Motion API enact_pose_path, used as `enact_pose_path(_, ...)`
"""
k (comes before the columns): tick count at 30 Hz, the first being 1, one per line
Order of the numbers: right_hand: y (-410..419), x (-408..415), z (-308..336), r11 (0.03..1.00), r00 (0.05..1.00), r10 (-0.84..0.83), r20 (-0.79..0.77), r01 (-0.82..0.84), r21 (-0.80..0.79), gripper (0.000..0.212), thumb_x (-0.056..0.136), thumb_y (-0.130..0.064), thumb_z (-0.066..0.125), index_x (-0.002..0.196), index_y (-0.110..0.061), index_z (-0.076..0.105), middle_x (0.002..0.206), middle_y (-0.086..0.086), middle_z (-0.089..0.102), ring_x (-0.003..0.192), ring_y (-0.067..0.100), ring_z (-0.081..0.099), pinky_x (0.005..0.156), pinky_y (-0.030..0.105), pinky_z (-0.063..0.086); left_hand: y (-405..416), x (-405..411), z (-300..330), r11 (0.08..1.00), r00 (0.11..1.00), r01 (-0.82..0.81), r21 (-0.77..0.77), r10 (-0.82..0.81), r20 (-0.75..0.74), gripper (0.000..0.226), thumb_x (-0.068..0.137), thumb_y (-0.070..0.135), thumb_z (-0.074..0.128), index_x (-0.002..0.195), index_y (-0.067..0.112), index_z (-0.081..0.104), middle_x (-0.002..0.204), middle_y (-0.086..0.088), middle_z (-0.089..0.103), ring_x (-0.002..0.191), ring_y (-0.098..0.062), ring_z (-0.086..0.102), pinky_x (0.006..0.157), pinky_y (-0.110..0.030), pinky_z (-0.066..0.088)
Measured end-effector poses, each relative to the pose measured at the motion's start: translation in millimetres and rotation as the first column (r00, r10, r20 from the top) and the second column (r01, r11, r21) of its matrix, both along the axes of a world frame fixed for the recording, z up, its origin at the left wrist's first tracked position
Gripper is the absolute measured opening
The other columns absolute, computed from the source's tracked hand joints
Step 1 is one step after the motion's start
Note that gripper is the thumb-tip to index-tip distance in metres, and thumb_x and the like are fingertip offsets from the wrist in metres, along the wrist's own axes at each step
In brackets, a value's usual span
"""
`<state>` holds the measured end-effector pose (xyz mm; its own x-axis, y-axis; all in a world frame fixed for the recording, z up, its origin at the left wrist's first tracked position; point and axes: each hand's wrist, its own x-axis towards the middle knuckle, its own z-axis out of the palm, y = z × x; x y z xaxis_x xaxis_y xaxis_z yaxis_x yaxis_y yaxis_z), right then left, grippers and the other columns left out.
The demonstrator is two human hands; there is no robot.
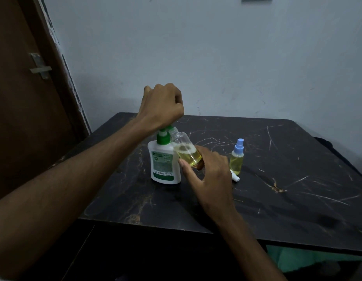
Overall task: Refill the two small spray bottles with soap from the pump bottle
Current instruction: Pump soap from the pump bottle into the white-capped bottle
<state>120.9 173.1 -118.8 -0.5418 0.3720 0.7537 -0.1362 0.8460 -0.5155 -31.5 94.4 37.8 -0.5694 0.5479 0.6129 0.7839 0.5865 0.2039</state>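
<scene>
A white pump bottle [164,162] with a green collar stands upright on the black marble table [277,179]. My left hand [161,104] is closed over its pump head, which is hidden under the fist. My right hand [208,175] holds an uncapped clear spray bottle [186,152], tilted with its open neck up against the pump's nozzle; yellow soap fills its lower part. A second small spray bottle [236,158] with a blue sprayer top and yellow soap inside stands upright to the right. A white sprayer cap [235,177] lies on the table beside it.
The table's back edge meets a pale wall. A brown door with a metal latch [40,66] stands at the left. Something green [309,258] shows below the table's front right edge.
</scene>
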Motion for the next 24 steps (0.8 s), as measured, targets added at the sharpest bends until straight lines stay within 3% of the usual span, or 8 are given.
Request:
enact_pose_path(5,1.3,-3.6,-0.7,1.0,1.0,0.0,0.013,0.0,0.013,0.046,0.099,-0.056,0.06,0.126,-0.019,0.066,0.098,-0.008,0.067,0.086,0.01,0.055,0.086,0.034,0.043,-0.8,-4.4,-5.4,1.0,0.999,0.012,0.014,-0.012,0.046,0.024,0.077,0.017,0.057,0.083,0.017,0.08,0.08,0.004,0.075,0.076,-0.016,0.068,0.099,-0.053,0.053)
enact_pose_path(10,1.1,-3.0,-1.1,1.0,1.0,0.007,0.013,-0.007,0.008,0.047,0.099,-0.056,0.059,0.127,-0.019,0.066,0.098,-0.008,0.067,0.086,0.01,0.056,0.087,0.034,0.043,0.4,-3.9,-3.9,1.0,1.0,-0.003,-0.002,0.003,0.022,0.02,0.079,0.015,0.06,0.084,0.017,0.08,0.08,0.003,0.075,0.076,-0.016,0.067,0.105,-0.053,0.047)
enact_pose_path(16,0.6,-3.2,-0.9,1.0,1.0,0.006,-0.003,-0.006,0.015,0.044,0.1,-0.054,0.06,0.125,-0.019,0.067,0.097,-0.009,0.067,0.085,0.009,0.055,0.086,0.033,0.042,-0.4,-4.8,-3.7,1.0,0.999,0.013,0.009,-0.013,0.049,0.023,0.076,0.015,0.059,0.084,0.017,0.08,0.078,0.005,0.074,0.076,-0.015,0.068,0.1,-0.054,0.052)
enact_pose_path(24,0.1,-1.8,-0.8,1.0,1.0,0.01,-0.006,-0.01,0.013,0.044,0.099,-0.053,0.061,0.126,-0.019,0.067,0.096,-0.009,0.066,0.084,0.008,0.054,0.085,0.033,0.043,-0.2,-1.1,-0.4,1.0,1.0,-0.003,0.012,0.004,-0.002,0.022,0.076,0.013,0.059,0.083,0.016,0.08,0.079,0.004,0.075,0.076,-0.015,0.065,0.104,-0.048,0.044)
